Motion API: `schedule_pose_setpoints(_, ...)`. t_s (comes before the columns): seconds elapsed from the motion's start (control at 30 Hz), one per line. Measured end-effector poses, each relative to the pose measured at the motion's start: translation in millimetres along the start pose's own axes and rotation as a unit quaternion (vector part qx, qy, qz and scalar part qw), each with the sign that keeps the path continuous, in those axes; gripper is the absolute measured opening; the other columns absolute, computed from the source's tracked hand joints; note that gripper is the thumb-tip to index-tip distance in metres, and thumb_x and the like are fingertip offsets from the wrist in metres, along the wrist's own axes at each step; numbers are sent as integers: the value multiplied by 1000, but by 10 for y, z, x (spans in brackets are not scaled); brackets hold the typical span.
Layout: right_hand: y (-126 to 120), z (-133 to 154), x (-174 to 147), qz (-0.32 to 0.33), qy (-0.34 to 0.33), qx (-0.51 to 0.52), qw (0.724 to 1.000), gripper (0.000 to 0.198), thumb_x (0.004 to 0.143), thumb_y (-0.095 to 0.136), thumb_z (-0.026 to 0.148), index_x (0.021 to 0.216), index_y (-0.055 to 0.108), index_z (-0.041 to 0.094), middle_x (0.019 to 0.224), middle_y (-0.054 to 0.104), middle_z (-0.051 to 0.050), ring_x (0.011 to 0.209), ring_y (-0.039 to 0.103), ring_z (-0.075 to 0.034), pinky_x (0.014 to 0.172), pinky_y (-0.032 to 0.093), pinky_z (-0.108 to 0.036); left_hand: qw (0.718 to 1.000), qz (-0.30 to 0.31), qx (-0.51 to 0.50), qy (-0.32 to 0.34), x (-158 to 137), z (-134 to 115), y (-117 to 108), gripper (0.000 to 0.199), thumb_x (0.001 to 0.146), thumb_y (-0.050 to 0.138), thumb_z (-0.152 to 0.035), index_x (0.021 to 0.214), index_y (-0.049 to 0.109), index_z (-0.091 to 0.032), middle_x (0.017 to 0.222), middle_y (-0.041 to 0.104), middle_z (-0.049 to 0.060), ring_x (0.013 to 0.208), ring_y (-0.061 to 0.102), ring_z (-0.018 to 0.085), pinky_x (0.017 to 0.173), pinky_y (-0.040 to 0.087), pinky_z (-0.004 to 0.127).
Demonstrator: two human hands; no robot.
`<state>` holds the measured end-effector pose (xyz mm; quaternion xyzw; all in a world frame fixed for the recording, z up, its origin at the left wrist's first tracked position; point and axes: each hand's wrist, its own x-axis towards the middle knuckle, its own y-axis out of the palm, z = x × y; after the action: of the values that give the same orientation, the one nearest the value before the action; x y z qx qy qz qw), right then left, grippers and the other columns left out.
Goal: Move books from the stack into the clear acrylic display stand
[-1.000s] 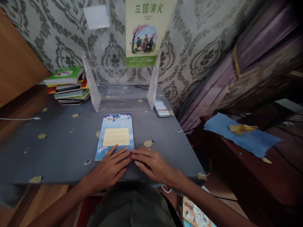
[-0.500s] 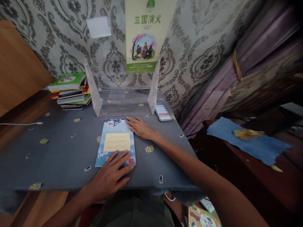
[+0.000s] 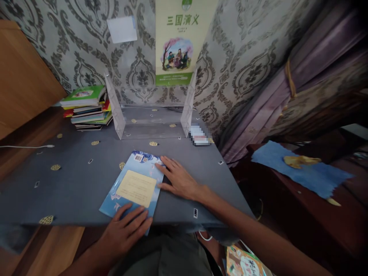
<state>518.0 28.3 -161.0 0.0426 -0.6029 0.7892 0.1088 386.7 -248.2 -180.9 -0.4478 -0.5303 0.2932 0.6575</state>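
A light-blue book (image 3: 116, 195) lies back cover up on the desk, turned slantwise, with a cream text panel and a barcode near its far end. Its near corner reaches past the desk's front edge. My left hand (image 3: 126, 228) grips the near end, fingers over the cover and the thumb out of sight beneath. Along the far right side, my right hand (image 3: 178, 178) rests with its fingers spread, their tips and the thumb touching the cover.
Behind the book stands a clear acrylic rack (image 3: 152, 132). Piled books (image 3: 89, 109) are at the back left, near a white cable (image 3: 31, 146). A pixelated item (image 3: 199, 136) lies right of the rack. Beyond the desk's right edge is a blue cloth (image 3: 276, 161).
The book has slid toward me and turned, its near end swinging left. My left hand moved nearer and its thumb went out of view. My right hand followed toward me.
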Motion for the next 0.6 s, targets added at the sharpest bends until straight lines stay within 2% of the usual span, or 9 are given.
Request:
schedule_pose_setpoints(0.07, -20, 125, -152, 12, -9, -2, 1000, 83, 93, 50, 70, 155, 37, 17, 162, 31, -23, 152, 27, -35, 120, 32, -60, 999, -29, -11, -18, -132, -48, -10, 45, 100, 37, -11, 138, 60, -22, 121, 74, 7, 122, 63, 19, 124, 26, 43)
schedule_pose_setpoints(0.17, -22, 282, -329, 17, -8, -7, 1000, 92, 87, 57, 73, 157, 35, 16, 162, 30, -26, 151, 26, -39, 117, 33, -63, 999, -33, -22, -22, -220, -30, -82, 45, 101, 35, -10, 137, 59, -21, 119, 75, 6, 120, 64, 17, 125, 26, 40)
schedule_pose_setpoints(0.3, 21, 476, -507, 1, 6, -30, 1000, 92, 84, 68, 67, 155, 39, 17, 157, 36, -27, 145, 33, -44, 112, 36, -66, 998, -50, -37, -33, -224, 124, -246, 34, 103, 43, -22, 132, 60, -22, 114, 77, 6, 111, 69, 17, 111, 45, 33)
schedule_pose_setpoints(0.37, 48, 592, -589, -17, 19, -41, 999, 88, 82, 73, 61, 152, 43, 17, 154, 39, -28, 140, 38, -45, 107, 39, -66, 990, -62, -90, -90, -240, 209, -333, 28, 102, 49, -29, 125, 63, -23, 113, 77, 7, 107, 71, 19, 101, 52, 32)
schedule_pose_setpoints(0.43, 74, 721, -665, -44, 32, -43, 998, 83, 80, 78, 55, 148, 48, 18, 149, 44, -27, 133, 43, -44, 102, 44, -63, 969, -67, -151, -182, -265, 291, -420, 24, 101, 50, -33, 116, 66, -24, 110, 77, 7, 104, 72, 20, 93, 56, 31)
schedule_pose_setpoints(0.53, 122, 902, -747, -90, 49, -29, 994, 67, 84, 77, 41, 142, 53, 19, 138, 55, -21, 116, 53, -36, 91, 52, -53, 917, -89, -202, -332, -247, 430, -540, 27, 98, 49, -39, 97, 70, -23, 95, 77, 4, 90, 73, 21, 77, 57, 27)
schedule_pose_setpoints(0.6, 172, 999, -762, -130, 45, -19, 990, 49, 90, 70, 28, 136, 57, 19, 124, 63, -16, 101, 57, -29, 83, 53, -45, 886, -128, -208, -395, -158, 553, -591, 33, 95, 51, -45, 81, 69, -22, 78, 74, 2, 73, 69, 19, 64, 53, 26)
